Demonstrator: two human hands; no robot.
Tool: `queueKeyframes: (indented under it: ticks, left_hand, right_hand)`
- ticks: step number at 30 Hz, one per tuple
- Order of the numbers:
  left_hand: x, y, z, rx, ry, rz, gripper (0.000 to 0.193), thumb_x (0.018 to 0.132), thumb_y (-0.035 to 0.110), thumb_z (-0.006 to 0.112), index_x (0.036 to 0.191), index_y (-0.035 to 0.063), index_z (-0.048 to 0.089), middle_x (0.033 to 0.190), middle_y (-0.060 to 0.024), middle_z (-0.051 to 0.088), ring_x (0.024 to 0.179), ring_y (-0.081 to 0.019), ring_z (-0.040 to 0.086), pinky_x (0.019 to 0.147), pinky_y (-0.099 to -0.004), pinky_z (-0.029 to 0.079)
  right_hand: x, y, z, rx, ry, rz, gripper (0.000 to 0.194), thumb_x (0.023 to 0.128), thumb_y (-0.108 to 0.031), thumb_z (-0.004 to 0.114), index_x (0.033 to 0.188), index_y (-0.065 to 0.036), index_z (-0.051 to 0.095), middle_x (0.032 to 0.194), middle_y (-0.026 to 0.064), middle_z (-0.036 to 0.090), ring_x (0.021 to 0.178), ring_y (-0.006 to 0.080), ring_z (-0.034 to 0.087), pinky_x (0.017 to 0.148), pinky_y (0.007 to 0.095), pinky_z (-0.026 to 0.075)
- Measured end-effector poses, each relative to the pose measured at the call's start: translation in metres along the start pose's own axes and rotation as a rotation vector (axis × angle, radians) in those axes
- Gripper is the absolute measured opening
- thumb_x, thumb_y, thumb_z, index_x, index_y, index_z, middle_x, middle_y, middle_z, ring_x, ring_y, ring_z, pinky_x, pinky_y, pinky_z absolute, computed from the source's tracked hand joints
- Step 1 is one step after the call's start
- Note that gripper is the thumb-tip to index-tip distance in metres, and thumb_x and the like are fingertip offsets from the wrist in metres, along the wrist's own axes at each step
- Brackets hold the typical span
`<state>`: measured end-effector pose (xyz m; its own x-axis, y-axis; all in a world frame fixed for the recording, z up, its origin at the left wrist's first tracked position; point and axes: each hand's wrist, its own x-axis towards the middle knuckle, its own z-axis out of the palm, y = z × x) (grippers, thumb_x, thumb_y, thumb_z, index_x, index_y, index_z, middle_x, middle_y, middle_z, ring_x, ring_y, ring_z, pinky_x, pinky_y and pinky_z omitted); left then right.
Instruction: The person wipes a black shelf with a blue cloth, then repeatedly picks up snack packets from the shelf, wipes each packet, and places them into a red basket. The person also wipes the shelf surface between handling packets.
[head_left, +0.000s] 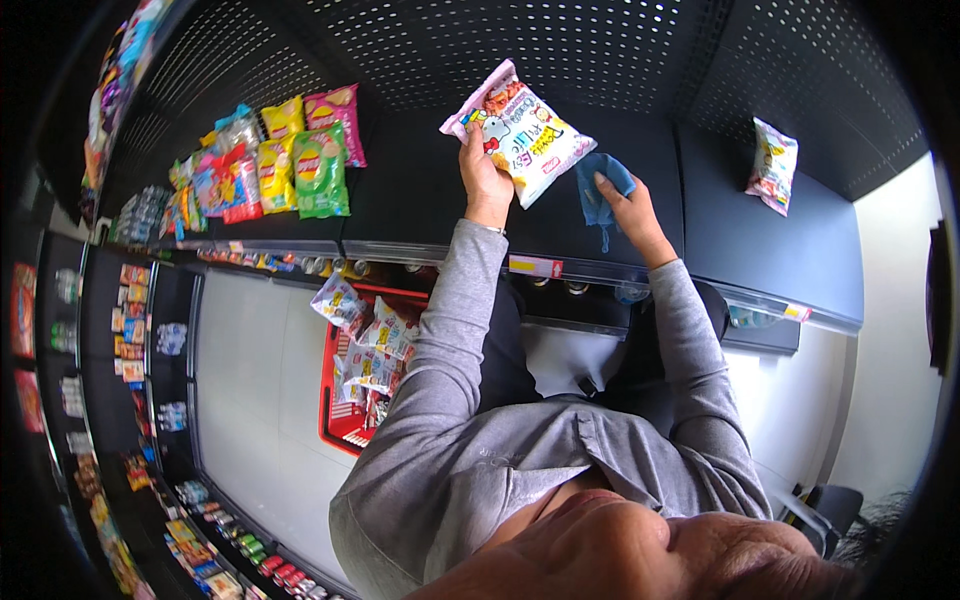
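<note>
My left hand (484, 176) grips a pink and white snack bag (525, 135) with cartoon prints, raised over the black shelf (405, 187). In my right hand (634, 217) is a bunched blue cloth (600, 184), its top close by the bag's lower right corner; I cannot tell whether they touch. A similar pink and white snack bag (772, 166) stands by itself on the shelf to the right. More of these snack bags (375, 367) are piled in a red shopping basket (328, 405) on the floor, partly hidden by my left sleeve.
Yellow, green and pink chip bags (322, 172) stand on the shelf's left part, beside other packets (225, 184). A perforated back panel (525, 45) rises behind. Price tags line the shelf's front edge (420, 253). Stocked shelves (135, 322) run along the left, across a pale tiled floor (247, 360).
</note>
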<state>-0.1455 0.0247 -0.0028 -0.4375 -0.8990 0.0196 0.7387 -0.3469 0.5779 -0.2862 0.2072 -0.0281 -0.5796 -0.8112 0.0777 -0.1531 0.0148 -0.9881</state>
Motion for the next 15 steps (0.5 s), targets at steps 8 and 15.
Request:
queueKeyframes:
  ticks: [8,15]
  left_hand:
    - [-0.067,-0.010,-0.031,-0.051,-0.187,-0.011,0.039,0.100,0.023,0.053,0.132,0.0005,0.051,0.129,-0.0126,0.059,0.119,-0.0235,0.057,0.106,-0.0428,0.042]
    - [-0.172,0.024,-0.052,0.269,-0.303,-0.083,0.058,0.095,0.025,0.065,0.141,0.0020,0.040,0.133,-0.0126,0.053,0.122,-0.0235,0.056,0.102,-0.0380,0.048]
  right_hand:
    - [-0.007,0.002,0.033,0.590,-0.192,0.184,0.042,0.095,-0.025,0.065,0.127,0.001,0.055,0.114,0.0089,0.065,0.099,0.0166,0.064,0.083,0.0304,0.054]
    - [-0.008,0.008,-0.003,0.498,-0.206,0.205,0.038,0.092,-0.015,0.067,0.125,0.002,0.058,0.115,0.0109,0.068,0.099,0.0199,0.068,0.087,0.0329,0.055]
